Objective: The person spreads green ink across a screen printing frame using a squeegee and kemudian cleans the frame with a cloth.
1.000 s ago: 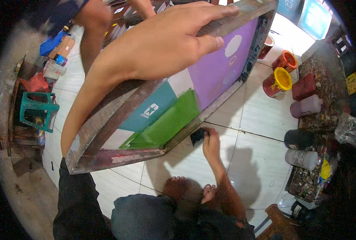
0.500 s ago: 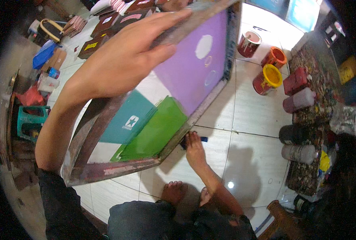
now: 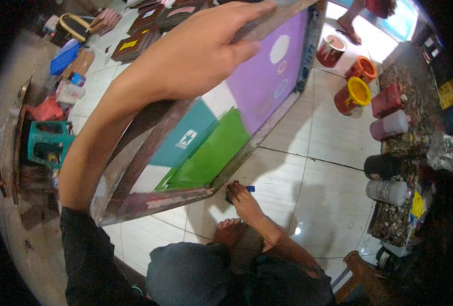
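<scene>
My left hand (image 3: 201, 57) grips the upper rail of a wooden screen-printing frame (image 3: 166, 200), its thumb lying over the inner side. The frame stands tilted above the floor. Its mesh carries purple, teal and green areas, with a white star emblem (image 3: 188, 138) on the teal one. Below the frame's lower edge, my right hand (image 3: 247, 205) is closed low over the tiles. Its fingers pinch a small dark piece (image 3: 229, 197), and a blue end (image 3: 251, 188) sticks out beside them. What kind of thing this is stays unclear.
Paint cans, one yellow-rimmed (image 3: 358, 92), stand on the right. Beyond them, bottles (image 3: 387, 192) line a paint-crusted bench (image 3: 389, 220). At left are a green stool (image 3: 48, 133) and brown stacked pieces (image 3: 135, 45). Another person's leg (image 3: 350, 23) shows at the top right. My bare foot (image 3: 227, 230) is below.
My right hand has drawn back toward my body with the small dark and blue piece. My left hand keeps its grip on the frame. Another person's leg has come into view.
</scene>
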`<state>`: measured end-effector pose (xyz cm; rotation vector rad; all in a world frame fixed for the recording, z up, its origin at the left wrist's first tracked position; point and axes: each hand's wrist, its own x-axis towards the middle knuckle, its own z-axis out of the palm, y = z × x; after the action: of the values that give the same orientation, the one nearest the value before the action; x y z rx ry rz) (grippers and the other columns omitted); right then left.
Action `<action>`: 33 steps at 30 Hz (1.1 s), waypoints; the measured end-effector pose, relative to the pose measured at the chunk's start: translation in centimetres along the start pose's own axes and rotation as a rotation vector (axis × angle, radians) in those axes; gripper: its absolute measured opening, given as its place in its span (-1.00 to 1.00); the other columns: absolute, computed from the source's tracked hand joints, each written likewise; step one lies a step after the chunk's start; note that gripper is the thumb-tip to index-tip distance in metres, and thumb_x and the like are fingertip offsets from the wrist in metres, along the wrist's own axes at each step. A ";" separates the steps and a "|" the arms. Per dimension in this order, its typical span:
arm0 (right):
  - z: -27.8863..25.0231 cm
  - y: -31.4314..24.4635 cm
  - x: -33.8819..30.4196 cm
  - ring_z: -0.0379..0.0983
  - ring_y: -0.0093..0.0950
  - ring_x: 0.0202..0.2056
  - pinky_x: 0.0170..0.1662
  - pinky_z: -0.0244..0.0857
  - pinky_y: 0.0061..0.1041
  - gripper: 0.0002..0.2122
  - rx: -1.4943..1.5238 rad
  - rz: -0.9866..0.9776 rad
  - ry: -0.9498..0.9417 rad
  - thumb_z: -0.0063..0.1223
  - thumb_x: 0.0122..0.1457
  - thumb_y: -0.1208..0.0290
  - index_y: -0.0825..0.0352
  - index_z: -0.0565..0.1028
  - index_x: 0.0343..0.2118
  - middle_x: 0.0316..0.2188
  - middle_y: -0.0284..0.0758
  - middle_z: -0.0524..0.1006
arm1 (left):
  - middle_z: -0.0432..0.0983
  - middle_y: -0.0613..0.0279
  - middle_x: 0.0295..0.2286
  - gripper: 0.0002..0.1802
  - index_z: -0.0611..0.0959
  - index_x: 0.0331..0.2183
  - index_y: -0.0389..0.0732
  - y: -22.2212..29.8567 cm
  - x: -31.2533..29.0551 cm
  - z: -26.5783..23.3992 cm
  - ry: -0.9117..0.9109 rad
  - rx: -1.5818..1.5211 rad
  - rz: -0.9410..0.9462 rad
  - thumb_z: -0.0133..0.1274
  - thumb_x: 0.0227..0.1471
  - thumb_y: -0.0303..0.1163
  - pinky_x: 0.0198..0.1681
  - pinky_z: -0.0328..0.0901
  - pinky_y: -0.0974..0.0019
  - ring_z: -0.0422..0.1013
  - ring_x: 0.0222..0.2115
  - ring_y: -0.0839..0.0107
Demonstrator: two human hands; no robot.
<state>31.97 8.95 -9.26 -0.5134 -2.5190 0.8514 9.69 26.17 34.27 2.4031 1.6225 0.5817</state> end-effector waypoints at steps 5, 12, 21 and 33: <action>-3.5 1.6 0.6 0.34 0.00 0.13 0.17 0.29 -0.11 -0.62 0.056 0.183 -0.391 -0.04 0.09 0.64 0.50 0.45 0.03 0.07 0.06 0.42 | 0.23 -0.26 0.24 -0.33 0.26 0.28 -0.39 1.9 -0.7 0.0 0.031 -0.021 -0.005 -0.01 0.23 -0.35 0.34 0.06 0.15 0.19 0.27 -0.01; -8.2 7.2 9.4 0.34 0.07 0.09 0.23 0.24 -0.09 -0.46 -0.025 0.246 0.248 -0.06 0.05 0.76 0.51 0.37 0.19 0.10 0.12 0.40 | 0.25 -0.31 0.20 -0.34 0.26 0.25 -0.50 1.1 -0.1 -0.3 0.019 -0.006 0.079 -0.02 0.23 -0.35 0.34 0.08 0.15 0.20 0.25 -0.04; 0.9 0.0 5.2 0.25 0.05 0.18 0.29 0.13 0.02 -0.64 -0.160 0.062 -0.167 0.03 0.13 0.38 0.49 0.54 -0.05 0.19 0.01 0.38 | 0.29 -0.27 0.18 -0.32 0.24 0.27 -0.46 0.5 0.1 0.4 0.049 -0.082 0.106 0.01 0.22 -0.35 0.30 0.12 0.15 0.27 0.20 -0.03; -0.6 -1.6 5.9 0.50 -0.25 -0.05 0.09 0.36 -0.22 -0.83 0.270 0.347 -0.496 0.12 0.20 0.47 0.35 0.62 -0.18 -0.25 -0.12 0.61 | 0.21 0.00 0.31 -0.26 0.33 0.29 -0.31 -0.4 0.6 1.1 0.046 -0.086 -0.031 0.06 0.13 -0.27 0.44 -0.16 0.14 0.04 0.37 0.15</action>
<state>26.98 10.85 -6.13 -0.7338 -2.7157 1.5934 10.03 26.99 33.23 2.3158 1.6145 0.6918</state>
